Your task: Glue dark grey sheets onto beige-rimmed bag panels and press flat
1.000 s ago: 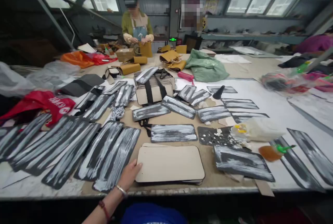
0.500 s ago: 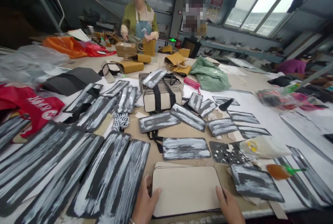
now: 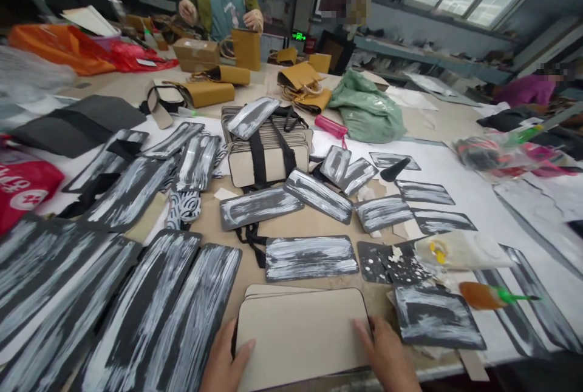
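Observation:
A short stack of beige rounded-corner panels [image 3: 303, 334] with dark edges lies at the table's near edge. My left hand [image 3: 226, 357] grips its left side, thumb on top and fingers at the edge. On the opposite side my right hand [image 3: 388, 352] holds the stack the same way. Just beyond it is a dark panel smeared with white paste [image 3: 312, 256]. Long smeared strips [image 3: 195, 313] lie beside my left hand, and a smaller smeared panel [image 3: 439, 317] is to the right of my right hand.
A strapped bundle of beige panels [image 3: 268, 161] stands mid-table. At right are an orange bottle with a green nozzle [image 3: 483, 296] and a pale glue container [image 3: 469, 250]. Mustard bags [image 3: 303, 79] and a green plastic bag [image 3: 367, 110] lie farther back. A co-worker [image 3: 223, 0] stands across the table.
The view has shifted, so the stack and both hands appear farther left. My right thumb now lies farther onto the top panel. The co-worker's hand has moved away from the mustard bag.

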Demonstrator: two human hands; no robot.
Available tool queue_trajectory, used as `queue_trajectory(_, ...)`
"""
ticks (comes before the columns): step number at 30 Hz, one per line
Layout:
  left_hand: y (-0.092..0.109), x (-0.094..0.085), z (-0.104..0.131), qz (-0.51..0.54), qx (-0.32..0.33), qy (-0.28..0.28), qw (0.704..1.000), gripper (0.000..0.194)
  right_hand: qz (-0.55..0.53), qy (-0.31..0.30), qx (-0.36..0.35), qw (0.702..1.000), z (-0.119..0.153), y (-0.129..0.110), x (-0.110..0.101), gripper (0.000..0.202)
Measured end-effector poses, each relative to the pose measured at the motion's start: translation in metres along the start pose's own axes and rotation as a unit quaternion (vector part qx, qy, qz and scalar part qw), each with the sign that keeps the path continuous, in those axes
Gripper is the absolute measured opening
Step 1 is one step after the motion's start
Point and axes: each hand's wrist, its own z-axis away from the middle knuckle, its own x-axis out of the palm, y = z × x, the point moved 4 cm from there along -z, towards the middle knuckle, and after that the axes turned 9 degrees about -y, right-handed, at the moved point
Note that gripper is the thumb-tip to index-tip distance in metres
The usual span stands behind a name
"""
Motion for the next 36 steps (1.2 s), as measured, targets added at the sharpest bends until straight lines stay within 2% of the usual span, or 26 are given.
queue_trajectory(2, -0.004, -0.003, 0.002, -0.019, -0.006, 0.005, 1.000, 0.056, 0.053, 0.026, -0.073, 0.996, -0.024, -0.017, -0.019, 0.042)
queue_trajectory(4, 0.002, -0.009, 0.002, -0.057, 0.005, 0.038, 0.998, 0.054, 0.067, 0.052, -0.121, 0.989, -0.052, -0.038, -0.036, 0.036)
queue_trajectory(6, 0.019, -0.015, -0.004, -0.088, 0.032, 0.077, 0.993, 0.050, 0.090, 0.046, -0.120, 0.988, -0.080, -0.054, -0.043, 0.033)
queue_trajectory(8, 0.043, -0.016, -0.020, -0.097, 0.051, 0.085, 0.990, 0.045, 0.128, 0.027, -0.098, 0.987, -0.102, -0.062, -0.040, 0.030)
queue_trajectory(11, 0.076, -0.012, -0.060, -0.105, 0.012, 0.065, 0.992, 0.037, 0.172, 0.014, -0.065, 0.983, -0.118, -0.063, -0.031, 0.026)
queue_trajectory(13, 0.091, -0.007, -0.088, -0.106, -0.011, 0.044, 0.993, 0.031, 0.175, 0.011, -0.054, 0.983, -0.123, -0.058, -0.027, 0.025)
queue_trajectory(15, 0.098, -0.004, -0.109, -0.111, -0.027, 0.041, 0.993, 0.024, 0.163, 0.002, -0.049, 0.985, -0.127, -0.054, -0.026, 0.024)
queue_trajectory(18, 0.099, 0.000, -0.126, -0.114, -0.032, 0.041, 0.992, 0.018, 0.134, -0.013, -0.044, 0.990, -0.132, -0.049, -0.026, 0.022)
queue_trajectory(22, 0.098, 0.003, -0.130, -0.124, -0.023, 0.030, 0.992, 0.017, 0.107, -0.031, -0.042, 0.993, -0.135, -0.047, -0.027, 0.019)
queue_trajectory(27, 0.105, 0.002, -0.124, -0.142, 0.009, 0.022, 0.990, 0.020, 0.084, -0.039, -0.041, 0.995, -0.136, -0.045, -0.027, 0.018)
queue_trajectory(30, 0.115, 0.001, -0.116, -0.178, 0.058, 0.032, 0.982, 0.021, 0.049, -0.051, -0.034, 0.997, -0.139, -0.043, -0.028, 0.014)
queue_trajectory(32, 0.126, 0.002, -0.108, -0.253, 0.117, 0.050, 0.959, 0.024, 0.025, -0.056, -0.033, 0.998, -0.143, -0.041, -0.028, 0.011)
queue_trajectory(36, 0.143, 0.006, -0.091, -0.429, 0.218, 0.098, 0.871, 0.024, 0.000, -0.062, -0.041, 0.997, -0.150, -0.037, -0.028, 0.008)
